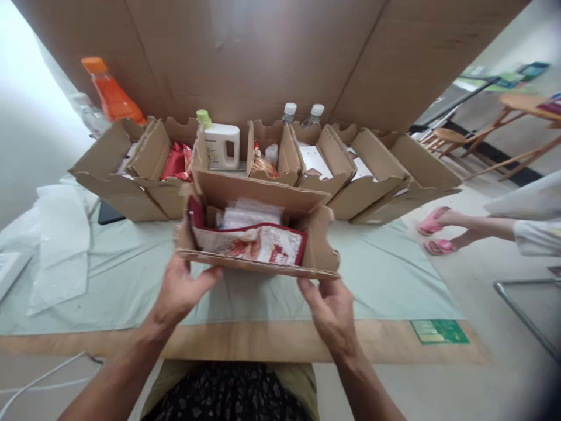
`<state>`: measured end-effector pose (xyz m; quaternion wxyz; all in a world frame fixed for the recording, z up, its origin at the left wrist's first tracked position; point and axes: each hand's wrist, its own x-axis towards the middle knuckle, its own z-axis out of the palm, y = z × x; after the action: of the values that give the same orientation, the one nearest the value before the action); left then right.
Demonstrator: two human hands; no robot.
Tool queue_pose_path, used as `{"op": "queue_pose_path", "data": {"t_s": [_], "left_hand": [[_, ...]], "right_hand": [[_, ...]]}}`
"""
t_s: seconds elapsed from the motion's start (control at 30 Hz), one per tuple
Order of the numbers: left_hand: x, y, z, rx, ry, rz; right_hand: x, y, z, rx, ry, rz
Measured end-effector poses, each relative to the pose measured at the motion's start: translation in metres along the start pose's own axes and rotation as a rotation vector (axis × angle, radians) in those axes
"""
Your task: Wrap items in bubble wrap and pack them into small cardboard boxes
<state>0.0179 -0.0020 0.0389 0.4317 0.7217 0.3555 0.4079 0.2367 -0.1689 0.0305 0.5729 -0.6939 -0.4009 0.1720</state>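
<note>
Box (321, 238) pinched at its near corners
Left hand (183, 289) and right hand (332, 311) clasp it, fingers partly hidden; the bag (249, 242) inside bears blurred, illegible print.

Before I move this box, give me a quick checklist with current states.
1. Left hand on the box: ok, gripping its near left corner.
2. Right hand on the box: ok, gripping its near right corner.
3. Red-edged packet contained: ok, within the box walls.
4. Box bottom off the cloth: cannot tell, underside hidden.
5. White jug upright: ok, standing beyond the box.
6. Green card clear of hands: ok, apart from both at the table's near edge.
</note>
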Motion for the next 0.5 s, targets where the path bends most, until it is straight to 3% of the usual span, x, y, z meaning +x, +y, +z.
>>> {"op": "queue_pose_path", "data": {"t_s": [0.1, 0.17, 0.23, 0.3, 0.4, 0.5], "left_hand": [[-0.010, 0.012, 0.018, -0.017, -0.093, 0.041], [-0.021, 0.010, 0.023, 0.003, -0.143, 0.066], [-0.021, -0.001, 0.016, -0.020, -0.136, 0.051], [-0.007, -0.017, 0.001, -0.087, -0.083, 0.007], [0.030, -0.037, -0.019, -0.166, 0.062, -0.012], [0.049, -0.048, -0.026, -0.182, 0.156, -0.002]], "right_hand": [[-0.022, 0.015, -0.019, -0.068, 0.154, 0.067], [-0.045, 0.026, -0.027, -0.081, 0.190, 0.108], [-0.061, 0.031, -0.022, -0.039, 0.135, 0.090], [-0.064, 0.029, -0.005, 0.001, 0.039, 0.017], [-0.051, 0.023, 0.020, 0.001, -0.112, -0.081], [-0.038, 0.025, 0.025, -0.069, -0.254, -0.093]]}}
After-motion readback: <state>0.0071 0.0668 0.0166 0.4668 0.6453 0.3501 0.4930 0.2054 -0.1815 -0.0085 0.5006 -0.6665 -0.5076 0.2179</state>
